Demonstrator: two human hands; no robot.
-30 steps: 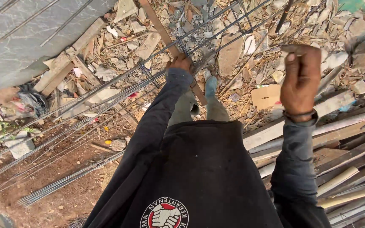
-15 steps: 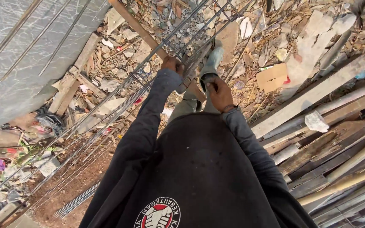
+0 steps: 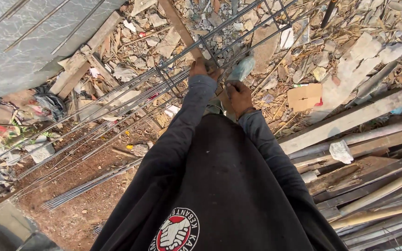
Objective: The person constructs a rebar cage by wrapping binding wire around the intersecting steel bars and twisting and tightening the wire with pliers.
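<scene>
A long cage of steel reinforcing bars (image 3: 117, 97) with square stirrups runs diagonally from lower left to upper right, above rubble-strewn ground. My left hand (image 3: 203, 69) grips one of the long bars beside a stirrup (image 3: 209, 50). Close to it, my right hand (image 3: 238, 96) is curled with its fingers closed against the same stretch of the cage; what it holds is hidden by the fingers. Both arms wear dark long sleeves. My shoe (image 3: 241, 69) shows between the two hands.
A bundle of loose bars (image 3: 89, 183) lies on the dirt at lower left. Stacked wooden planks (image 3: 364, 153) fill the right side. A grey sheet (image 3: 19, 42) covers the upper left. Broken concrete, cardboard (image 3: 305, 96) and scrap lie all around.
My right hand came down from the raised position at the right and now sits at the cage next to my left hand. The left hand has kept its grip on the bar.
</scene>
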